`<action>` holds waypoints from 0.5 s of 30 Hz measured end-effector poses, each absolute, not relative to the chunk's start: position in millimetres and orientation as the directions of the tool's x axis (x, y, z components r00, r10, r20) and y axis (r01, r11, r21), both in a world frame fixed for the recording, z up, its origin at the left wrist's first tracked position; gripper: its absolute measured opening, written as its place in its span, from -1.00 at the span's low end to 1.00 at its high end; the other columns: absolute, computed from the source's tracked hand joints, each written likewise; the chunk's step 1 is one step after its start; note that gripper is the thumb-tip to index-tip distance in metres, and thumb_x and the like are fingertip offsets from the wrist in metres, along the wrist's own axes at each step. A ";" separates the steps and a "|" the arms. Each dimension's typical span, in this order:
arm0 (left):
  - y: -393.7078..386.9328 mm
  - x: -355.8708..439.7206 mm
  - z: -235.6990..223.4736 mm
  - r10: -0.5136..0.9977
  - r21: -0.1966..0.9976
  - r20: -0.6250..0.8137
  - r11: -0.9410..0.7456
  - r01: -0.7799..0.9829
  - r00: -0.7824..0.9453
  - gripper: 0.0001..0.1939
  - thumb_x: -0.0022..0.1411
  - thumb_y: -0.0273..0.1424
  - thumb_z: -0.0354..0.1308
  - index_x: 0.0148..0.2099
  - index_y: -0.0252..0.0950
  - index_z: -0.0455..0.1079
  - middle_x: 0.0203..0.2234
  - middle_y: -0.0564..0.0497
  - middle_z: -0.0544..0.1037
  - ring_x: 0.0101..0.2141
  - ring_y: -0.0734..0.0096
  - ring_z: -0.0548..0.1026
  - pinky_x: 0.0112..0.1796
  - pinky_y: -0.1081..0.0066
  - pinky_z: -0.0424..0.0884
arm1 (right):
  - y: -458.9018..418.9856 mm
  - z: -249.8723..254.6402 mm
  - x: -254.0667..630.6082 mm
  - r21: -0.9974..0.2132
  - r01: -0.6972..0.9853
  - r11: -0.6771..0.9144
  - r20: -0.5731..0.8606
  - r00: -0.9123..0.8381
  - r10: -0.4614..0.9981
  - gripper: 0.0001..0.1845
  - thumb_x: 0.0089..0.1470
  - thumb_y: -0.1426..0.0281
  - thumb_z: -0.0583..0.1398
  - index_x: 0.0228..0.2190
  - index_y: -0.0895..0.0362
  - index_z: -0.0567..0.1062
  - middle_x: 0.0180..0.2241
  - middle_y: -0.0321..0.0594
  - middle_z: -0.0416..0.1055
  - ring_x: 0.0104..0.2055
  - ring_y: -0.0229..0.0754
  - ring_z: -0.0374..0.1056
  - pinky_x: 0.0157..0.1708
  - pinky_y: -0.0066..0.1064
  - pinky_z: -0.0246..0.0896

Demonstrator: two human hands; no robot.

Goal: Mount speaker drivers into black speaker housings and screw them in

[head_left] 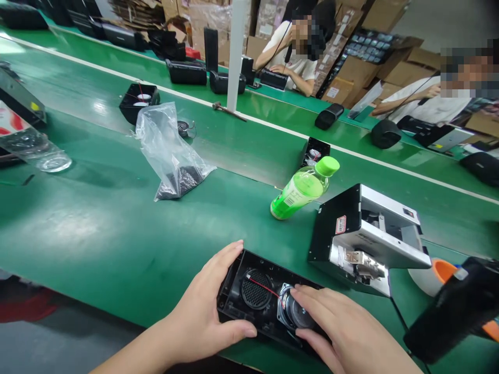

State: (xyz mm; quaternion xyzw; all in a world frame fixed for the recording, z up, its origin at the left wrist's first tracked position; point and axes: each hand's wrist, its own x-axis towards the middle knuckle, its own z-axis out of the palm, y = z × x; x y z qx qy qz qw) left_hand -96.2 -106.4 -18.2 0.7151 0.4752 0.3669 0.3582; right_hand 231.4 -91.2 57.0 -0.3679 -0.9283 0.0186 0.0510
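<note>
A black speaker housing (249, 272) lies open side up at the near edge of the green bench (101, 223). Inside it I see a round mesh grille (256, 289) and a silver speaker driver (292, 311), joined by a thin red wire. My left hand (206, 306) grips the housing's left end, thumb along its near rim. My right hand (343, 327) rests on the driver, fingers pressing it into the housing.
A green bottle (302, 189) stands tilted behind the housing. A black and silver machine (362, 239) sits to the right, a black tool (452, 311) beyond it. A plastic bag (167, 150) of dark parts lies mid-bench. Two people work across the far conveyor among black speakers.
</note>
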 end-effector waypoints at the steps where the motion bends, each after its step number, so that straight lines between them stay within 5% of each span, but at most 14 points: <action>1: -106.4 -96.1 -17.7 0.943 0.861 0.183 -0.290 0.417 0.279 0.24 0.20 0.11 0.49 0.66 0.12 -0.19 0.59 -0.16 0.11 0.51 -0.32 0.21 0.43 -0.30 0.27 | -91.2 57.4 232.5 -0.071 0.679 0.731 0.078 -0.727 0.683 -0.57 0.48 0.22 0.10 0.27 0.03 0.41 0.11 -0.19 0.62 0.00 -0.05 0.65 -0.09 -0.13 0.74; 15: -104.3 -97.3 -17.6 0.941 0.857 0.200 -0.303 0.417 0.274 0.17 0.24 0.12 0.45 0.65 0.10 -0.15 0.59 -0.17 0.12 0.52 -0.29 0.19 0.45 -0.29 0.23 | -91.8 51.9 237.6 -0.139 0.699 0.702 0.072 -0.699 0.711 -0.40 0.26 0.38 0.33 0.29 -0.07 0.40 0.17 -0.31 0.60 0.09 -0.06 0.62 0.01 -0.16 0.72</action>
